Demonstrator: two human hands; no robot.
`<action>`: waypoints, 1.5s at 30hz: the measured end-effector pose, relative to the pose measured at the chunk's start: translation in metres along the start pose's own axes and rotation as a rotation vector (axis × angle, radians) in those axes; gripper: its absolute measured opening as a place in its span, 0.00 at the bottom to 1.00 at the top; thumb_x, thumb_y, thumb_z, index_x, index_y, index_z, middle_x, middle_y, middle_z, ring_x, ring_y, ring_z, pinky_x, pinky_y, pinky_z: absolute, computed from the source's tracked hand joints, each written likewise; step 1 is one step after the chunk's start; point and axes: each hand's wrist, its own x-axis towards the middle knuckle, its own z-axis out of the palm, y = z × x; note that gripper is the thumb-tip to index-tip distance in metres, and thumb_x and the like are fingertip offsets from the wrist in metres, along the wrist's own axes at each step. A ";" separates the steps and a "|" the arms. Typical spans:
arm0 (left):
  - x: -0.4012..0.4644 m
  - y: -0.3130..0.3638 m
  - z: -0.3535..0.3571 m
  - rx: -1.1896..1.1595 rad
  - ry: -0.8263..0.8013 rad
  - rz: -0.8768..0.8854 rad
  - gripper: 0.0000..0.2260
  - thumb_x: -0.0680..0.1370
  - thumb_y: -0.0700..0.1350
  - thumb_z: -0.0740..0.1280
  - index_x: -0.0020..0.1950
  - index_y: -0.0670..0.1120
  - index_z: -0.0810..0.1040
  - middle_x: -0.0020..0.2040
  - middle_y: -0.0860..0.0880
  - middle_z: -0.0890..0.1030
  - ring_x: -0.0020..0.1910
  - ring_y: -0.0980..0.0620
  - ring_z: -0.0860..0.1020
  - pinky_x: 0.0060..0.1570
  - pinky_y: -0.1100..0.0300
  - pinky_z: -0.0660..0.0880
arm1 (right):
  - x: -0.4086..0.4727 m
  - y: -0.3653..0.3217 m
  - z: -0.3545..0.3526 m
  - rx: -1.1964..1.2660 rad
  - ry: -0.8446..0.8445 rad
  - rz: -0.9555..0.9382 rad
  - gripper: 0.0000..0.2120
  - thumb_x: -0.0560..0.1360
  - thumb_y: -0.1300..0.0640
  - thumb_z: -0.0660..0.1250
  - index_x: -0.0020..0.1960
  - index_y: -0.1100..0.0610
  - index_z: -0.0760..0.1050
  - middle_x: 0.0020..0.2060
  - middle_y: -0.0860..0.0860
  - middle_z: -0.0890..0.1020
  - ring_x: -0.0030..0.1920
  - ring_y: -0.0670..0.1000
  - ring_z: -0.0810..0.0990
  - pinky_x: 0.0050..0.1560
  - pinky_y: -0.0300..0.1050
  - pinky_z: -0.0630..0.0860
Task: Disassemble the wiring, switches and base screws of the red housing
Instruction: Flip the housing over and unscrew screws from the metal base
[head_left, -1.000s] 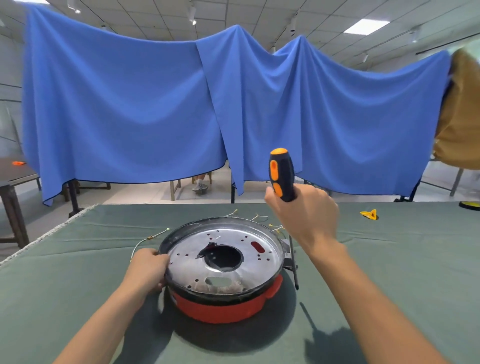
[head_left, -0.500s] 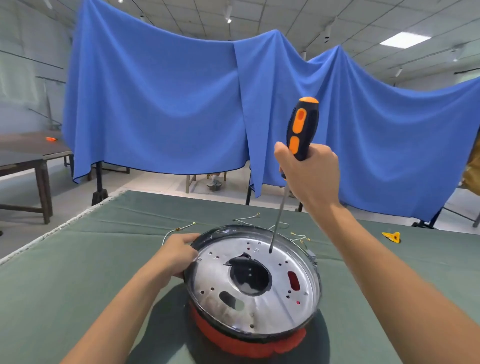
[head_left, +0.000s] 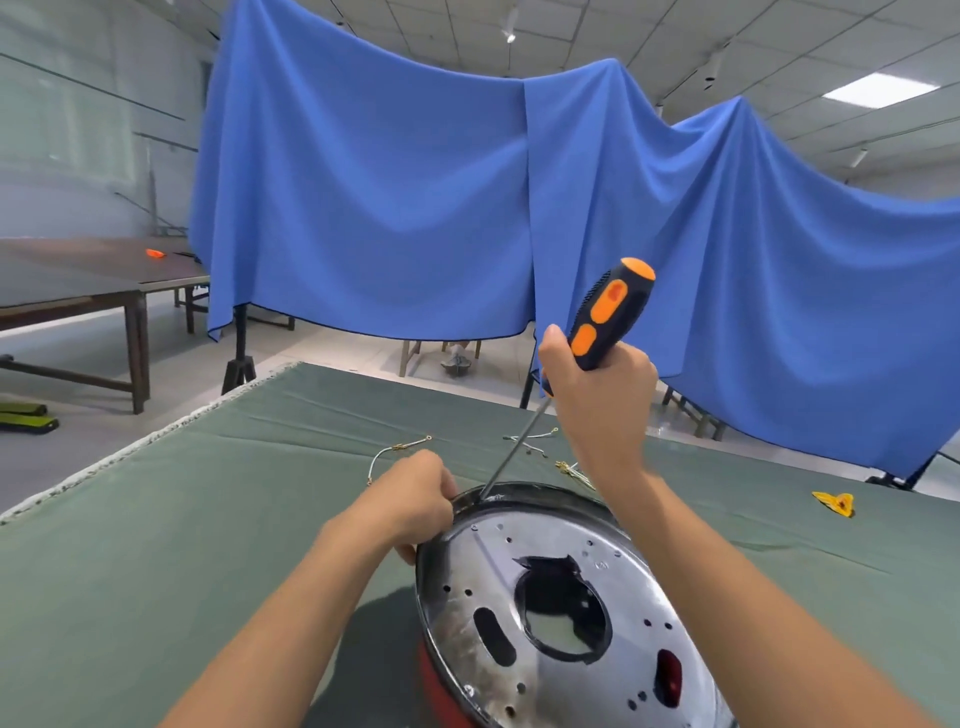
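Head view: green table (head_left: 208, 545), red housing (head_left: 441, 691) at near edge under perforated metal plate (head_left: 561, 613), loose wires (head_left: 400, 452) beyond. Left hand (head_left: 415, 501) clamped on plate rim; right hand (head_left: 602, 400) fisted around screwdriver (head_left: 605, 317), tip at far rim. Best done by pressing straight down the shaft, seating tip fully, bracing rim against slip.

The housing (head_left: 561, 613) sits on the worktop (head_left: 156, 545) at the near edge. Loose wires (head_left: 400, 452) lie behind it. A hanging cloth (head_left: 415, 197) stands beyond the worktop, another table (head_left: 78, 280) far left.
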 end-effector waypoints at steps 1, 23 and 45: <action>0.002 0.000 0.002 0.047 0.024 0.040 0.12 0.69 0.33 0.60 0.40 0.45 0.81 0.35 0.41 0.81 0.40 0.40 0.81 0.33 0.53 0.79 | -0.002 0.001 0.003 -0.001 -0.009 0.005 0.23 0.69 0.48 0.64 0.24 0.59 0.59 0.20 0.57 0.69 0.24 0.56 0.66 0.28 0.47 0.67; 0.013 -0.002 0.017 0.324 0.093 0.203 0.19 0.78 0.40 0.57 0.58 0.62 0.76 0.52 0.49 0.81 0.53 0.44 0.76 0.45 0.56 0.70 | -0.007 0.020 0.000 -0.095 -0.019 0.072 0.20 0.68 0.48 0.62 0.23 0.56 0.60 0.22 0.61 0.72 0.24 0.51 0.64 0.28 0.48 0.68; 0.016 -0.003 0.012 0.321 0.086 0.263 0.18 0.78 0.39 0.60 0.60 0.58 0.78 0.56 0.52 0.81 0.57 0.45 0.76 0.54 0.53 0.74 | 0.038 -0.004 0.021 -0.215 -0.746 0.366 0.15 0.73 0.48 0.62 0.30 0.54 0.71 0.22 0.44 0.71 0.26 0.49 0.66 0.33 0.42 0.64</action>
